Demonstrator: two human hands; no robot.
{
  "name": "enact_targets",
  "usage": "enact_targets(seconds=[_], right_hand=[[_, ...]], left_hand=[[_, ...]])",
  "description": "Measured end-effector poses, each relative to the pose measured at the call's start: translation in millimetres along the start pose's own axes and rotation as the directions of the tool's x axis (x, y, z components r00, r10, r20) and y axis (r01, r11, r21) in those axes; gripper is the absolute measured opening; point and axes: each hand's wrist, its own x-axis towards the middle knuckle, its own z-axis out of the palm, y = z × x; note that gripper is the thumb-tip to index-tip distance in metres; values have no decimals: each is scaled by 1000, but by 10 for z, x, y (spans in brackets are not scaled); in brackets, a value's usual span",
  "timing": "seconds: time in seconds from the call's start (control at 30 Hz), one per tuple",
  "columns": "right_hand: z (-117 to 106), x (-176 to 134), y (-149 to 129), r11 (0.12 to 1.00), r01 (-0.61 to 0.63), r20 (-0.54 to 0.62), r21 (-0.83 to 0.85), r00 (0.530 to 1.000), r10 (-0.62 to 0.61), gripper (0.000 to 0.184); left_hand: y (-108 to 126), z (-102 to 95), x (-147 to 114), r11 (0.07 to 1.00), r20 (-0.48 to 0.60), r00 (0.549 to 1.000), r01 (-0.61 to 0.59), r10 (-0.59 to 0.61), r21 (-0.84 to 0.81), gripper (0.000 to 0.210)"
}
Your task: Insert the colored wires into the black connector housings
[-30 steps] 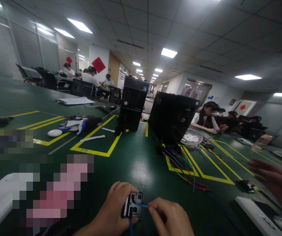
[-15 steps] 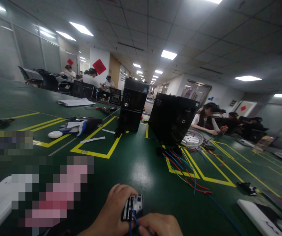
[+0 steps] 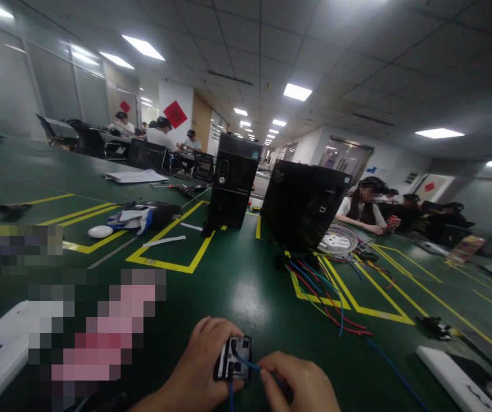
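My left hand point(image 3: 200, 363) is wrapped around a small black-and-silver box-shaped electrical part point(image 3: 241, 345), held low above the table near the front. Dark openings show on its face; what kind of part it is, I cannot tell. Between the thumb and fingers of my right hand point(image 3: 301, 380) is a blue wire point(image 3: 251, 365), running left to the face of the part. Whether its end is fixed there cannot be made out. Another blue length point(image 3: 231, 395) hangs from the part's lower side.
Two black computer cases point(image 3: 233, 183) stand ahead, with loose coloured wires point(image 3: 331, 312) beside the right one point(image 3: 301, 200). White numbered boxes lie at the left point(image 3: 0, 349) and right point(image 3: 452, 377). A glove point(image 3: 136, 220) lies left. A person point(image 3: 363, 209) sits across the table.
My right hand has moved right and slightly up, and the blue wire in it now runs sideways from the part instead of downward. My left hand still holds the part.
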Motion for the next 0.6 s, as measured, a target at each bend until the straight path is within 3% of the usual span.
enact_targets(seconds=[0.4,0.6], right_hand=[[15,7,6,994,-85,25,-63,996,86,19],[43,15,-8,993,50,-20,104,999,-48,20]], left_hand=[[22,-2,5,1000,19,999,27,-27,11,42],[18,9,-1,1000,13,1000,10,-10,26,40]])
